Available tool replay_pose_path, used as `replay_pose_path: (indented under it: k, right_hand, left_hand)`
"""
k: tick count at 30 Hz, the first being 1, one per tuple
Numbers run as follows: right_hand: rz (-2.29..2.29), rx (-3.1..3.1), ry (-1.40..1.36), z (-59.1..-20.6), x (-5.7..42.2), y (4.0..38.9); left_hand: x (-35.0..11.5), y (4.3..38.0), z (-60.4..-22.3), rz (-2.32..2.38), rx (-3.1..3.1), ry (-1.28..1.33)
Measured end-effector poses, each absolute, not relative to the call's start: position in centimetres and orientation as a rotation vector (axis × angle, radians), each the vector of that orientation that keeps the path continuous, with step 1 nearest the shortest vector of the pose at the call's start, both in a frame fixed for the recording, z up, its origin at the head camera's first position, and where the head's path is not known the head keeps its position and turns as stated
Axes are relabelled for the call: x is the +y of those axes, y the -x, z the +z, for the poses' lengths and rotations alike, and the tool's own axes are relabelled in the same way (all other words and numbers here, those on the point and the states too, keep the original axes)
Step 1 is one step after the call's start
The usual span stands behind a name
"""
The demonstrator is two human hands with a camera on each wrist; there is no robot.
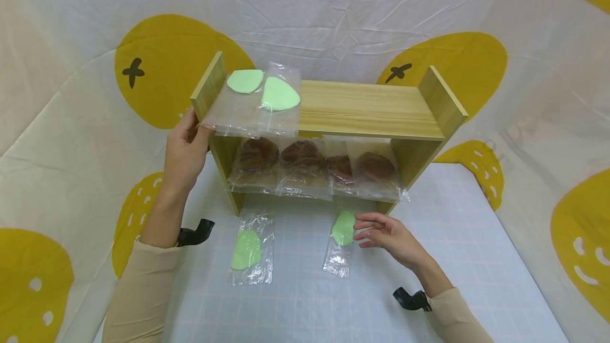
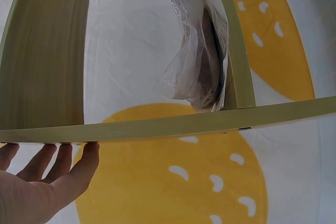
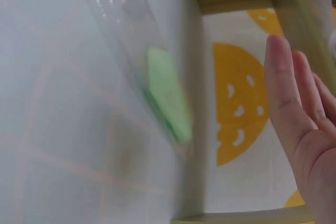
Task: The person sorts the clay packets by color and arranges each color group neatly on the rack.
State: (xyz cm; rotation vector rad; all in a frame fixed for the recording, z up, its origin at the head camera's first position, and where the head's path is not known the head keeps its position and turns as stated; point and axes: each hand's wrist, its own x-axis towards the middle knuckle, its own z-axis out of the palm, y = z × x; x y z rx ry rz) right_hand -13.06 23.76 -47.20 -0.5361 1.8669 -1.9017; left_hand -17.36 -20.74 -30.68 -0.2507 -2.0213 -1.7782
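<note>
My left hand (image 1: 183, 147) is at the left side panel (image 1: 209, 86) of a wooden two-tier shelf. In the left wrist view the fingertips (image 2: 90, 148) rest against that panel's outer face, fingers extended. Close by on the top board lie two clear bags, each with a flat pale-green piece (image 1: 280, 94). My right hand (image 1: 391, 238) hovers with relaxed fingers beside a bagged green piece (image 1: 343, 228) on the table, holding nothing. Another bagged green piece (image 1: 246, 250) lies further left on the table, in front of the shelf.
Several clear bags with dark brown round pieces (image 1: 303, 156) line the lower board, their ends overhanging its front. The right half of the top board (image 1: 362, 105) is bare wood. A pale checked cloth (image 1: 305, 311) covers the table; a curtain with yellow shapes (image 1: 343, 30) hangs behind.
</note>
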Motion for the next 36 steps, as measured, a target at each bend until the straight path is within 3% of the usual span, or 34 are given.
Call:
replay_pose_path:
  k: [13,26,36]
  right_hand:
    - [-1.908,2.043,0.091,-50.3,23.8,14.7]
    - [-1.948,2.043,-0.001,-53.3,23.4,17.0]
    - [-1.801,2.225,-0.022,-53.4,22.5,18.2]
  left_hand:
    - [-20.8,17.4,-30.8,-1.788,-1.999,0.258]
    - [-20.8,17.5,-30.6,-1.780,-1.999,0.262]
    - [-20.8,17.4,-30.7,-1.797,-1.995,0.263]
